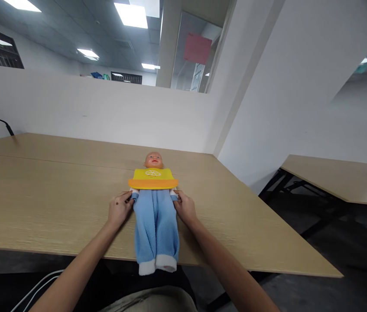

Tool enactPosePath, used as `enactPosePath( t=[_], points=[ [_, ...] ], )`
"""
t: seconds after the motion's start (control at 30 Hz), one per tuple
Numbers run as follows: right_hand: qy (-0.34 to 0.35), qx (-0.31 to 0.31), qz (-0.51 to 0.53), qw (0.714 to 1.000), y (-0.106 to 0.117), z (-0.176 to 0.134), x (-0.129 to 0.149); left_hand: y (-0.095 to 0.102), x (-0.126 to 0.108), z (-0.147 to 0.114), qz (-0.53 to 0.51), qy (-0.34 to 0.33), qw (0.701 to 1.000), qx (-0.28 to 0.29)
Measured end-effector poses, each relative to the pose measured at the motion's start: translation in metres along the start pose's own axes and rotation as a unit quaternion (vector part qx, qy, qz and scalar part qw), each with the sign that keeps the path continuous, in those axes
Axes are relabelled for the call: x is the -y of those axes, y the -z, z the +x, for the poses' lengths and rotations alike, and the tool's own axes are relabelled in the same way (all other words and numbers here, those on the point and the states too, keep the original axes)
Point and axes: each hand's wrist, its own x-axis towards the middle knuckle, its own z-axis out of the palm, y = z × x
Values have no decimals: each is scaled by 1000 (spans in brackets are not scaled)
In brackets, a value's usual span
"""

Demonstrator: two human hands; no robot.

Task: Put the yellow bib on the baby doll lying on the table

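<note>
A baby doll (154, 160) lies on its back on the wooden table, head toward the wall. Across its chest is a yellow bib (152, 174) with a white citrus-slice print and an orange pocket edge. Blue fleece trousers (156, 221) with white cuffs cover the legs, and the feet end reaches past the table's front edge. My left hand (119, 209) is closed on the doll's sleeve cuff (134, 196) at the left. On the other side, my right hand (185, 206) pinches the right sleeve cuff (174, 197). The fingertips are partly hidden.
The table (56, 190) stretches to a white wall (121, 112) with a window above. A black cable (8, 128) rests at the far left. A second table (339, 177) stands at the right beyond a gap. White cords (42, 281) hang near my lap.
</note>
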Motion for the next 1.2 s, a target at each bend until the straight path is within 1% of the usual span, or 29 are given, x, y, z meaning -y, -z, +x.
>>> enactPosePath(
  t=[0.1,0.2,0.27,0.43,0.6,0.77,0.9,0.97,1.1,1.2],
  points=[
    [-7,-1,8,1000,0,1,-2,1,-2,-1,8,-15,1000,10],
    [-16,7,5,1000,0,0,-2,0,-4,0,5,-28,1000,2],
    [-17,11,5,1000,-1,0,-1,-2,-4,1,-13,-24,1000,-7],
    [-16,16,20,1000,-2,-3,1,-3,-4,5,-81,23,996,-12],
    [-19,36,35,999,3,-4,2,1,-5,6,-130,57,990,-9],
    [-29,51,44,997,7,-1,2,5,-6,6,-189,114,975,9],
    [-18,54,45,997,9,-2,3,7,-6,9,-240,153,959,1],
    [-20,60,45,997,11,-3,4,8,-5,12,-256,161,953,-7],
    [-29,65,43,997,12,-3,6,7,-2,16,-258,143,956,-6],
    [-34,62,49,996,11,-2,5,5,-1,17,-266,151,952,-5]
  ],
)
